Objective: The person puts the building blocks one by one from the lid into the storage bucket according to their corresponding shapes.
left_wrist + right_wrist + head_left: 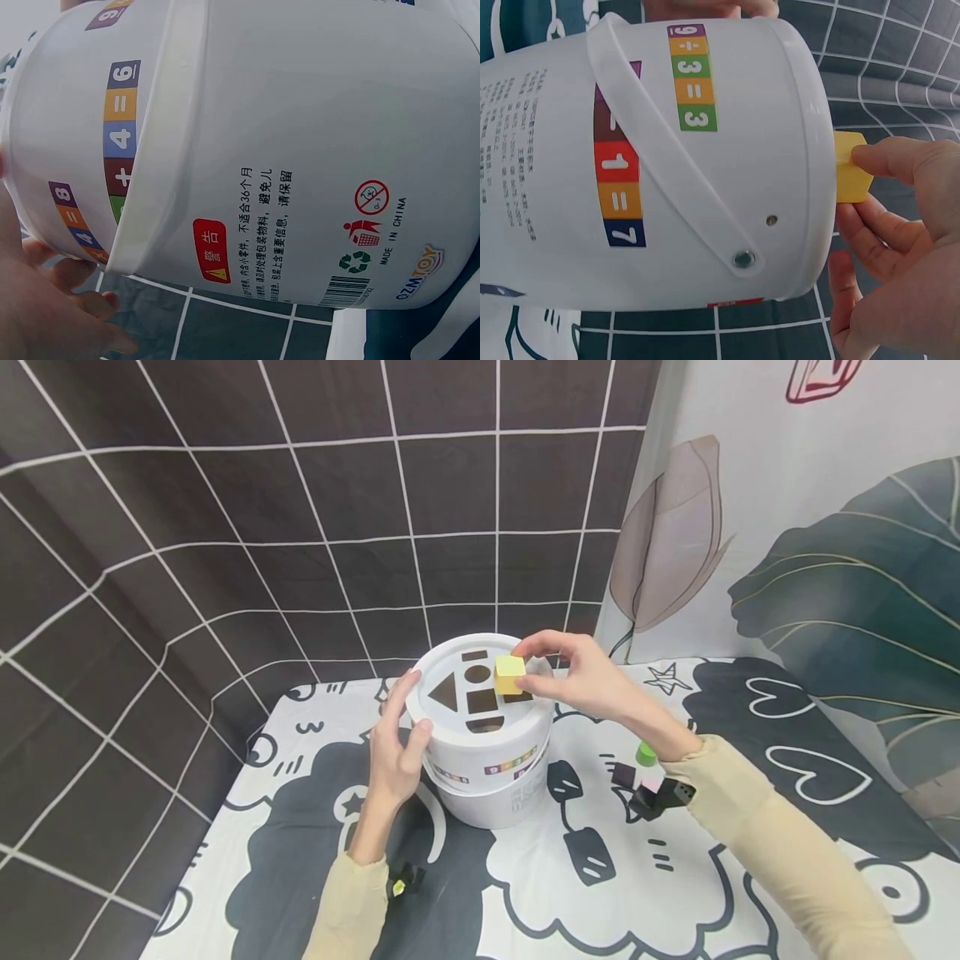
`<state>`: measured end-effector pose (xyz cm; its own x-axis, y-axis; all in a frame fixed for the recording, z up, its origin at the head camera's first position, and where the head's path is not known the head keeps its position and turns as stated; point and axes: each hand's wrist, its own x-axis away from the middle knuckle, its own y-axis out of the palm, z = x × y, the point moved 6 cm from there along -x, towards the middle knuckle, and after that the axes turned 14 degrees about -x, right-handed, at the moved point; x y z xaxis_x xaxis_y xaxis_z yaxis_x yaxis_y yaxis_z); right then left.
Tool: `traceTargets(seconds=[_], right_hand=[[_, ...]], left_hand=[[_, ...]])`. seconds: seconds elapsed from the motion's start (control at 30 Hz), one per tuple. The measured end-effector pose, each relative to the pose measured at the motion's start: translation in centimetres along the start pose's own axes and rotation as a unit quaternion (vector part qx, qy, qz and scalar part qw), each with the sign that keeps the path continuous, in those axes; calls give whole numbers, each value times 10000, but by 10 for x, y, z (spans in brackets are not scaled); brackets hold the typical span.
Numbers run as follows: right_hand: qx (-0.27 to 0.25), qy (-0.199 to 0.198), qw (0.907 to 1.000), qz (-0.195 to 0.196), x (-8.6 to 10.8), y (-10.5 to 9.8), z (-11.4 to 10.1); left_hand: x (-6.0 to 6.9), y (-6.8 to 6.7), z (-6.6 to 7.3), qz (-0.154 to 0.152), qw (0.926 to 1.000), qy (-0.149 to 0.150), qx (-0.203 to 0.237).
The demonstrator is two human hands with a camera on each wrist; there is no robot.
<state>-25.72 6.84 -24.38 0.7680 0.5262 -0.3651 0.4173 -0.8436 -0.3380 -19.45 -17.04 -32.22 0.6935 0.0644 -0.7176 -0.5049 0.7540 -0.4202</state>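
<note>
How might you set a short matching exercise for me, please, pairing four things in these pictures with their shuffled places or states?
Things:
1. Yellow block
2. Left hand
3. White bucket
4. Green piece

Places or states:
A. Bears printed sums on its side
B. Lies on the cloth, right of the bucket in the head view
C. Is pinched by the right hand
D. Touches the bucket's left edge

Pairs: 1-C; 2-D; 3-A; 4-B

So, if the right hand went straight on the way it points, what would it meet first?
Most likely the white lid: the right hand points down across it, the pinched yellow block leading. Whether the block touches the lid is hard to tell.
</note>
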Motion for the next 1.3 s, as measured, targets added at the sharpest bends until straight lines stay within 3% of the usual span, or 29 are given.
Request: traceTargets(seconds=[0.27,0.57,0.83,1.1,1.3], right_hand=[[92,-7,9998,-201,-5,14,-2],[329,-527,9971,-433,-10,25,-7],[747,-305,9959,-407,-11,31,-7],[744,-887,9902,-783,-13,37,-10],[760,-587,9943,-462,-8,26,-10]], left_hand=[[0,0,1,-22,10000,3,2],[0,-1,0,2,10000,26,-12],[0,-1,0,-59,10000,-58,-30],[1,0,1,-88,9999,-47,11],[0,0,1,-67,10000,-17,22]])
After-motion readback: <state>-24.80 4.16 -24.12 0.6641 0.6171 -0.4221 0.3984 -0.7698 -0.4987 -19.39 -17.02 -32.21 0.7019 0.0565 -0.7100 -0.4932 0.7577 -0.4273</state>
